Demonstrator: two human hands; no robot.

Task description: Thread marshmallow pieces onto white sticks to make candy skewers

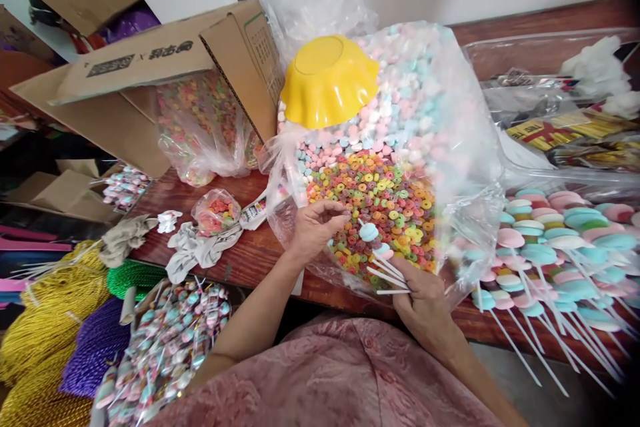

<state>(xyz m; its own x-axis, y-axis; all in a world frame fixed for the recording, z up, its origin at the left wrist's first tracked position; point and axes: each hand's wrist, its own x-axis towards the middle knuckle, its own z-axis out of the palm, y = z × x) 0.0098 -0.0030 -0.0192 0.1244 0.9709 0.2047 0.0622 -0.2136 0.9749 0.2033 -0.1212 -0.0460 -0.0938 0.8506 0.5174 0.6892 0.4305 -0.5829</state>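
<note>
My left hand (316, 230) hovers over the ring-shaped gummy candies (370, 180), thumb and fingertips brought together in a pinch. Whatever sits between those fingertips is too small to make out. Several white lollipop sticks (390, 275) are held in my right hand (423, 290), fanned out toward the left. Near the stick tops, a light blue marshmallow (369, 232) and a pink-and-blue one (384, 251) show just beyond my right fingers. Behind the gummies, pink, white and blue marshmallows (400, 107) fill a clear plastic bag (465, 167).
An upturned yellow bowl (330, 83) rests on the marshmallows. An open cardboard box (250, 67) holds bagged gummies at left. Finished marshmallow skewers (560, 247) are heaped at right. A bin of wrapped sweets (170, 340) and gold cords (55, 320) stand at lower left.
</note>
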